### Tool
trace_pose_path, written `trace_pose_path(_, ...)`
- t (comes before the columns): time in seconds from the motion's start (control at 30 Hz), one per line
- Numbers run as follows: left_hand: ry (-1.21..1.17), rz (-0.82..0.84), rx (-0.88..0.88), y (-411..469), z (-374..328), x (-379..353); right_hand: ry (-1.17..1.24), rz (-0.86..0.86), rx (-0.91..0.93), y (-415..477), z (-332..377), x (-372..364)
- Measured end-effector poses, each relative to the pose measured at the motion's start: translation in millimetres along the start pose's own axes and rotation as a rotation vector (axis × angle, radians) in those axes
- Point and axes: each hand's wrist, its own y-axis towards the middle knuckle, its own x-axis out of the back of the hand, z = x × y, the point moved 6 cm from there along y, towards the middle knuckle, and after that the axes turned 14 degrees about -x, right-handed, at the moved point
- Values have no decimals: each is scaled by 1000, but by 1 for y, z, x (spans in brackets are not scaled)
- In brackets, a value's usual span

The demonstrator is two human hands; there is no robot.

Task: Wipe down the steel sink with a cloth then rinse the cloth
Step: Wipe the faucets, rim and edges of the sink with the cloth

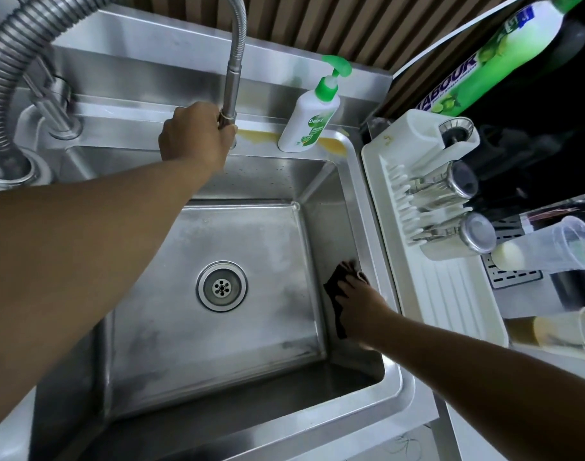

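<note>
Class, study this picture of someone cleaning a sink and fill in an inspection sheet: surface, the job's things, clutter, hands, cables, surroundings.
Surface: steel sink, basin floor dull and smeared; yellow stain on the back ledge.
Job's things: dark cloth against the right inner wall; no water seen running from the tap spout.
Clutter: pump soap bottle upright on the back ledge.
Hands: left hand grips the spout's end; right hand presses the cloth to the wall.
Cables: nothing seen; only a corrugated metal hose at far left.
Surroundings: white drying rack beside the sink, holding steel cups; green bottle beyond.
</note>
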Motion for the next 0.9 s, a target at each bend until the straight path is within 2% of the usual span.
trace_pose_path(0.13,-5,-5,1,0,0,0,-29,126,98,-21,29,-23)
trace_pose_path(0.2,-7,-7,7,-1,0,1,10,168,77,-13,23,-23)
trace_pose_path(0.3,-8,-7,4,-1,-1,1,70,61,1,5,-4,-4)
trace_pose_path(0.4,-8,-9,1,-1,0,2,-13,-34,4,3,-12,6)
trace_pose_path(0.57,-11,-14,-10,-1,-2,2,24,61,100,-14,18,-22)
trace_pose_path(0.9,-7,-32,-36,-2,-2,1,-22,-78,-161,70,-85,63)
